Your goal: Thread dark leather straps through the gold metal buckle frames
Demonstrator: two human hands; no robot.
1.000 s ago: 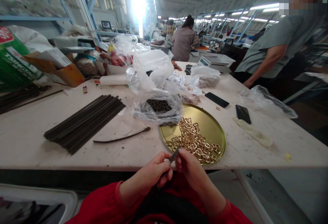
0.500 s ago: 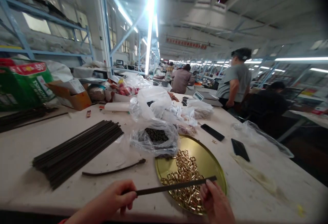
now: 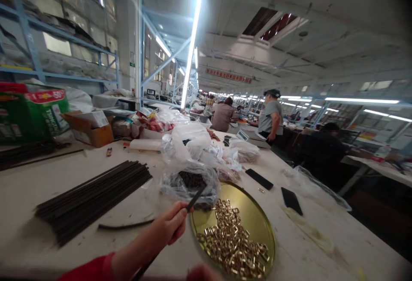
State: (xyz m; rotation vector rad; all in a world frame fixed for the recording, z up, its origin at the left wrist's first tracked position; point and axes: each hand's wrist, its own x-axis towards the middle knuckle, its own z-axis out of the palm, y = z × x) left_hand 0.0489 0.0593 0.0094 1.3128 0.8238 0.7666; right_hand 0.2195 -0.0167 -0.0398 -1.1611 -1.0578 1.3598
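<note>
My left hand (image 3: 174, 224) is closed around a dark flat strap (image 3: 197, 196). One end points up toward a clear plastic bag (image 3: 210, 178) of small black pieces, and the other hangs below my wrist. Only a blurred part of my right hand (image 3: 204, 272) shows at the bottom edge, near the tray, its fingers unclear. Metal buckles (image 3: 230, 238) in gold lie heaped on a round gold tray (image 3: 254, 203). Behind my left forearm lies a single curved dark strap (image 3: 124, 227), partly hidden. A stack of dark straps (image 3: 96, 199) rests at the left.
Two black phones, one here (image 3: 259, 179) and one nearer (image 3: 291, 200), lie right of the tray. White plastic bags (image 3: 193, 139) pile up behind. An orange cardboard box (image 3: 92, 128) and a green package (image 3: 35, 113) stand at the back left. Several people are farther off.
My left hand has risen and moved right, turning the strap from nearly level to steeply slanted. My right hand has let go of the strap's end and dropped to the bottom edge.
</note>
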